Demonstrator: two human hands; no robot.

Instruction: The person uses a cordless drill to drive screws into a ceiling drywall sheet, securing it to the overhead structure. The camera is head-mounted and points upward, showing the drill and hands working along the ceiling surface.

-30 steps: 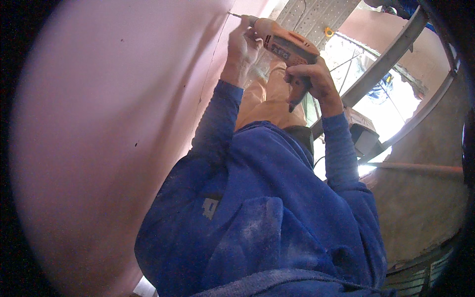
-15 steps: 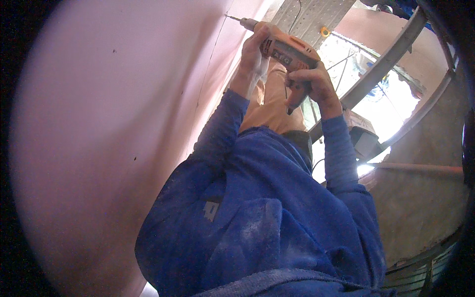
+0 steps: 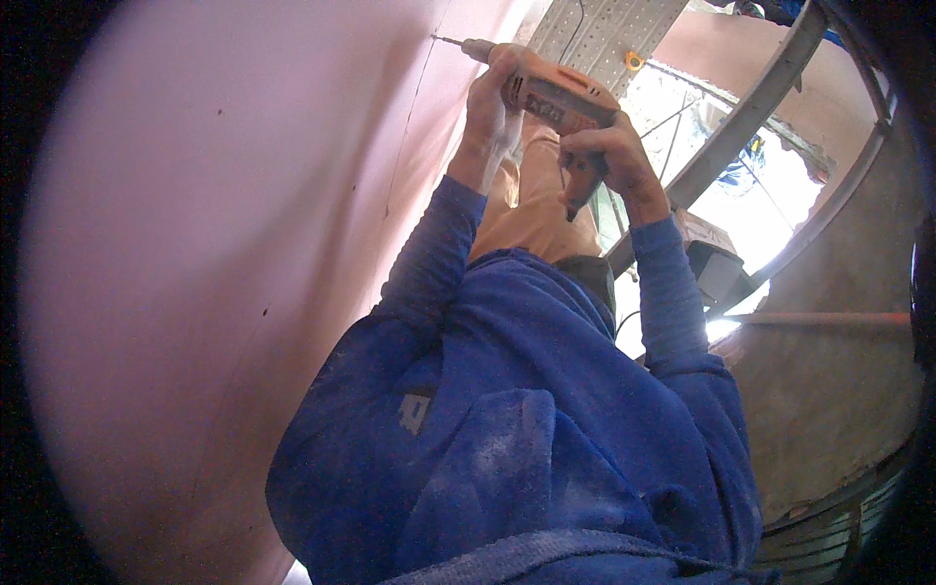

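Note:
A power drill (image 3: 565, 90) with an orange-and-dark body is held up level at the top of the view, its thin bit pointing left. The bit's tip meets the pinkish wall panel (image 3: 234, 214) at a thin line or seam running down it; how deep it sits I cannot tell. My left hand (image 3: 490, 109), dusty and pale, is closed round the front of the drill behind the chuck. My right hand (image 3: 620, 161) grips the drill's rear handle, with the trigger hidden by the fingers.
Below right of the drill a perforated metal plank (image 3: 609, 34) carries a small yellow object (image 3: 634, 61). A curved metal bar (image 3: 741, 117) crosses the right side, near a dark-and-white box (image 3: 717, 268). Small dark marks dot the panel.
The drill and both hands have shifted slightly left in the view. The bit's tip stays at the panel's line, and the grip is unchanged.

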